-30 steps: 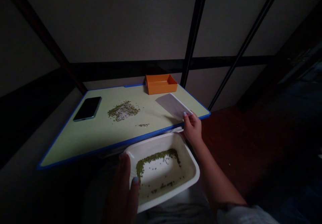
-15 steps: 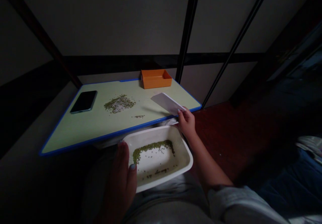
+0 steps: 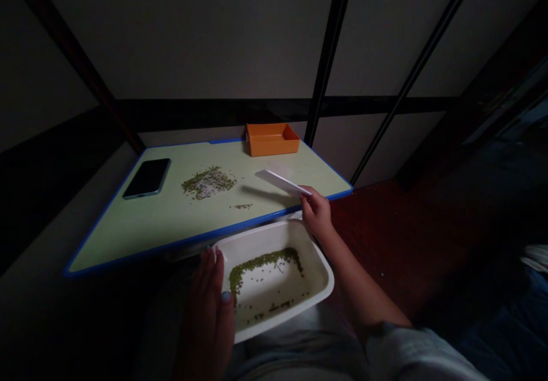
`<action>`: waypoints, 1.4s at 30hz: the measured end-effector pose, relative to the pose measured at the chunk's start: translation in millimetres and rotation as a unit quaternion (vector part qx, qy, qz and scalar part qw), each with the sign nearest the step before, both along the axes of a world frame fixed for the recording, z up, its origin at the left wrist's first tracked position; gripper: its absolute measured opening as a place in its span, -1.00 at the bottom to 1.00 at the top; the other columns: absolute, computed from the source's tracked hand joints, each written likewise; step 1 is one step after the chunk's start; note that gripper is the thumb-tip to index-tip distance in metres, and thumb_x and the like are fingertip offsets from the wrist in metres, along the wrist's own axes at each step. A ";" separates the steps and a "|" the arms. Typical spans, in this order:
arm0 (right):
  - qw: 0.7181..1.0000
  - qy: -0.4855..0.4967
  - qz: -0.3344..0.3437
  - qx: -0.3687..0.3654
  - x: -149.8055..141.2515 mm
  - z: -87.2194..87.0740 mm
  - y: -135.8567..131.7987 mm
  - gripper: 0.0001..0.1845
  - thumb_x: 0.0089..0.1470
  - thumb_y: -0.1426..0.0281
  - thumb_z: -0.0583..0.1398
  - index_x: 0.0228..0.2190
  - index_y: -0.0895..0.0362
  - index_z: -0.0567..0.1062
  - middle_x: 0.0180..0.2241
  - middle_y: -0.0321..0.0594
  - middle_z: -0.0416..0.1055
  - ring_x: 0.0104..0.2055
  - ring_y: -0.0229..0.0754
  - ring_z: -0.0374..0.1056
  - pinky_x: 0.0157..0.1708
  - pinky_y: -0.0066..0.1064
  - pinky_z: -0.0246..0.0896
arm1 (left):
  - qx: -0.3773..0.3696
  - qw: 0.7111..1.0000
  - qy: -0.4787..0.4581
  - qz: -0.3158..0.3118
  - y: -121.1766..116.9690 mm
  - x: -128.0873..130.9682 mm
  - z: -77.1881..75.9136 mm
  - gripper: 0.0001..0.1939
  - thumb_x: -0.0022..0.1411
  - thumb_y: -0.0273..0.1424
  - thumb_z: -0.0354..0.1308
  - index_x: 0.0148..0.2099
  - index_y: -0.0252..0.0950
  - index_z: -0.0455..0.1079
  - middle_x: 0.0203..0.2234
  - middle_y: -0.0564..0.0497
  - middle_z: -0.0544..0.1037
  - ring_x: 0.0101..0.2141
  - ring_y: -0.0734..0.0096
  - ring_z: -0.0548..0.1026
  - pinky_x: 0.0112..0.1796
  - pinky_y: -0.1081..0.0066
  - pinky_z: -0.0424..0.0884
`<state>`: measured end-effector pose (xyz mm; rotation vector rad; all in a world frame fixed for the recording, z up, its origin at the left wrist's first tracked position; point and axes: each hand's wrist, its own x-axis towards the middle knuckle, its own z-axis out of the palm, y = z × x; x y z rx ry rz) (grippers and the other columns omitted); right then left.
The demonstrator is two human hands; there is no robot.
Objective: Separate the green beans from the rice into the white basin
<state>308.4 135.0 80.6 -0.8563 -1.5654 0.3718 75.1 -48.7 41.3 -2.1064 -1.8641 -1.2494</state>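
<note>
My left hand (image 3: 209,312) grips the left side of a white rectangular tray (image 3: 319,267), held on my lap just below the table's near edge. Green beans (image 3: 261,261) lie along the tray's far and left inner sides. My right hand (image 3: 315,214) pinches a white card (image 3: 280,182) by its near end and holds it almost flat, a little above the pale green table (image 3: 171,221). A pile of green beans mixed with white grains (image 3: 208,181) sits mid-table, left of the card. A small cluster of beans (image 3: 244,206) lies nearer the front edge.
A dark phone (image 3: 148,178) lies face up at the table's left. An orange open box (image 3: 272,139) stands at the far edge. The table has a blue rim (image 3: 128,255). Dark posts and panelled walls rise behind; a reddish floor lies to the right.
The card has tilted from showing its face to nearly edge-on and shifted left, towards the beans. My left hand and the tray have stayed put.
</note>
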 end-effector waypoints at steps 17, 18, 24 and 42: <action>0.995 -0.095 0.012 0.010 -28.6 10.1 38.4 -0.75 0.17 0.37 0.08 -0.22 0.08 0.55 -0.33 -0.21 0.55 -0.32 -0.16 0.44 -0.27 -0.36 0.34 | -0.053 0.998 -0.006 0.035 31.6 -19.5 5.1 -0.41 0.37 -0.31 -0.19 0.41 -0.06 -0.12 0.40 -0.08 0.06 0.38 0.13 0.00 0.30 -0.17 -0.03; 0.996 -0.084 0.006 -0.001 -28.2 9.6 38.8 -0.76 0.18 0.35 0.08 -0.24 0.09 0.54 -0.39 -0.23 0.52 -0.38 -0.18 0.40 -0.33 -0.39 0.31 | -0.053 0.998 -0.008 0.038 33.4 -20.9 6.0 -0.42 0.37 -0.31 -0.19 0.40 -0.06 -0.10 0.40 -0.07 0.07 0.38 0.14 0.00 0.30 -0.17 -0.02; 0.998 -0.043 0.018 -0.043 -27.2 8.6 41.9 -0.76 0.20 0.25 0.10 -0.33 0.12 0.50 -0.48 -0.31 0.37 -0.44 -0.24 0.26 -0.41 -0.44 0.17 | -0.076 0.995 -0.013 0.062 41.7 -23.3 10.7 -0.47 0.38 -0.21 -0.18 0.32 -0.21 0.15 0.36 -0.17 0.15 0.36 0.09 0.05 0.28 -0.17 0.06; 0.992 0.068 0.036 -0.105 -23.2 0.4 42.4 -0.69 0.16 0.12 0.14 -0.44 0.09 0.38 -0.51 -0.36 0.27 -0.44 -0.24 0.19 -0.44 -0.44 0.10 | -0.017 0.994 0.082 0.077 41.7 -22.3 6.0 -0.49 0.37 -0.22 -0.13 0.30 -0.26 0.14 0.30 -0.28 0.22 0.31 0.02 0.15 0.14 -0.18 0.33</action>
